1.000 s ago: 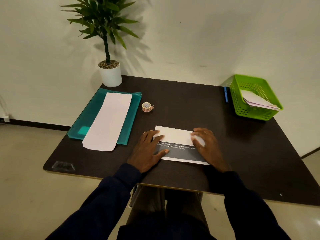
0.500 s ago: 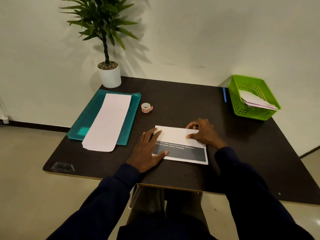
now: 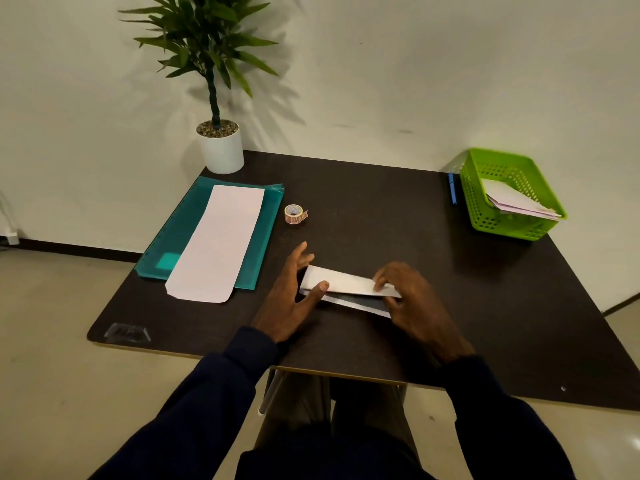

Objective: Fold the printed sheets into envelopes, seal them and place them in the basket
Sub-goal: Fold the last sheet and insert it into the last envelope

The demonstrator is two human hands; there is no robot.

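The light is dim and even, with a faint yellow-green cast. It comes from above and from the left: the plant throws a broad, soft shadow rightward on the wall, and the basket darkens the table on its near side. The dark tabletop swallows detail, while the sheet is nearly washed out. A pale sheen lies on the floor at lower right. The wide lens bows the table's edges and tilts the skirting. The left hand, right hand and paper look slightly smeared, and fine texture is soft throughout.
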